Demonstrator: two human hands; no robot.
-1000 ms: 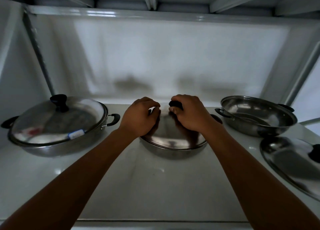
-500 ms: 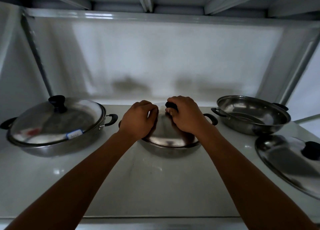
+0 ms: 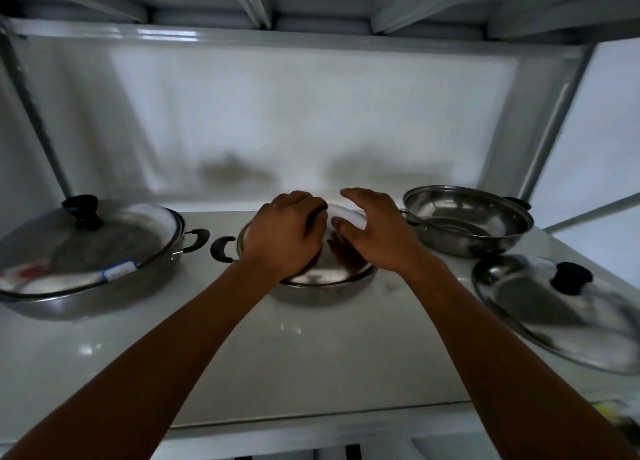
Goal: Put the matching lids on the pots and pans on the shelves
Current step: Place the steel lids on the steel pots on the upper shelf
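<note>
head view: three pots stand on one white shelf [image 3: 311, 373], and three lids show. at the left of the frame a wide pot [image 3: 86, 297] carries a glass lid [image 3: 114, 241] with a black knob and a small label near its front rim. in the middle a smaller pot [image 3: 322, 291] sits under a metal lid [image 3: 329, 269], one black side handle showing at its left. at the upper right an open pot [image 3: 467, 224] has no lid; just in front of it, at the right edge of the frame, a third lid [image 3: 540, 307] with a black knob lies on the shelf, apart from that pot.

two bare arms reach in from the bottom of the frame. the left hand [image 3: 284, 234] lies curled over the top of the middle lid, fingers closed around its dark knob. the right hand [image 3: 374, 234] is beside it with fingers spread and loosely extended above the same lid, gripping nothing; whether the palm touches the metal cannot be told. the hands are blurred.
</note>
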